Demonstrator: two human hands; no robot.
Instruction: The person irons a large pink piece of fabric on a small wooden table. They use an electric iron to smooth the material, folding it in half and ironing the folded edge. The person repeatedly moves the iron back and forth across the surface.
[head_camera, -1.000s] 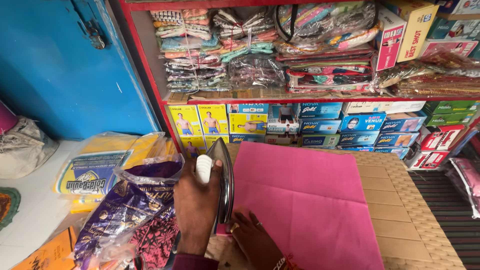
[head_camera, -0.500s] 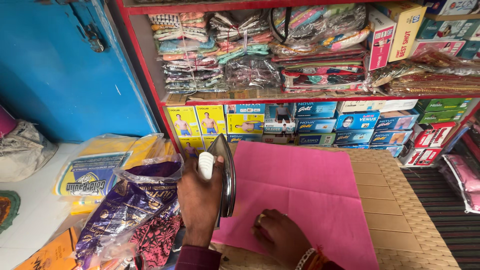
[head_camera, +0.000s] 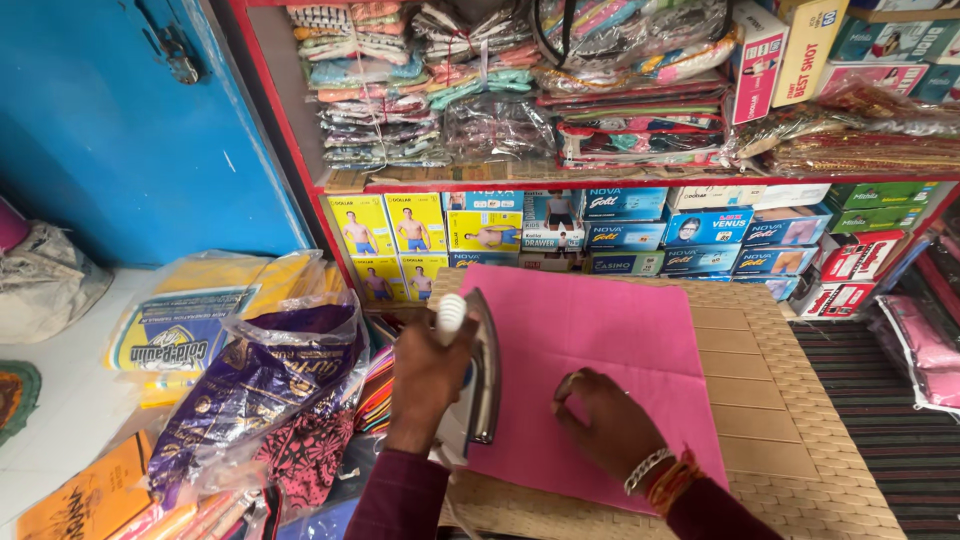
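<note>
Left hand: my left hand (head_camera: 428, 375), lower centre of frame, has its fingers wrapped tight around the white handle of a metal flat iron (head_camera: 484, 367).
Iron: I see it tipped on edge, its soleplate facing right, at the left border of the cloth.
Right hand: my right hand (head_camera: 607, 425) lies on the cloth, fingers curled, thumb and forefinger pinched; whether they grip fabric I cannot tell.
Cloth: a flat pink rectangular cloth (head_camera: 600, 340), centre of frame, spread on a tan woven-topped table (head_camera: 790, 400).
Bags: a clear plastic bag holding purple patterned fabric (head_camera: 255, 385), lower left; a yellow printed bag (head_camera: 190, 320) behind it.
Shelf: a red shelf (head_camera: 620, 183), upper frame; plastic-wrapped folded garments (head_camera: 400, 90) above, yellow cartons (head_camera: 390, 235) and blue cartons (head_camera: 660, 235) below.
</note>
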